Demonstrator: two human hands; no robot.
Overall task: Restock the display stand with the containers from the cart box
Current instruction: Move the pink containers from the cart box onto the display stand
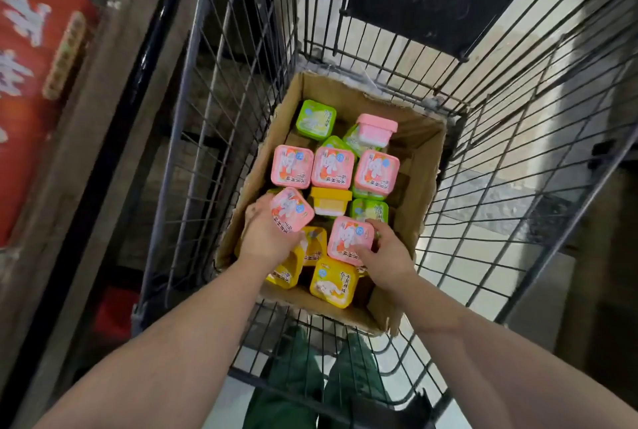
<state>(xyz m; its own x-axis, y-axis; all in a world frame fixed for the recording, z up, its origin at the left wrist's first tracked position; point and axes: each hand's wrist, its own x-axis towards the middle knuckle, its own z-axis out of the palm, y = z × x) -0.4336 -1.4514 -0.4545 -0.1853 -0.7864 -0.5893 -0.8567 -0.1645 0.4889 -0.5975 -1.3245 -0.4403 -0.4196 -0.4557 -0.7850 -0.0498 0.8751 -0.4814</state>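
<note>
**Both hands on pink tubs in the box**

We see the cardboard box (pixel 423 166) in the wire cart (pixel 518 138), full of small square tubs with pink, green and yellow lids. Our left hand (pixel 266 239) grips a tilted pink tub (pixel 291 209) at the box's near-left; our right hand (pixel 386 252) pinches another pink tub (pixel 349 239) beside it.

You are standing in a shop: a wire shopping cart (pixel 379 118) fills the frame, holding a cardboard box (pixel 417 166) of brightly labelled retail tubs (pixel 331 168), with a red printed sign (pixel 31 66) at the upper left.
</note>
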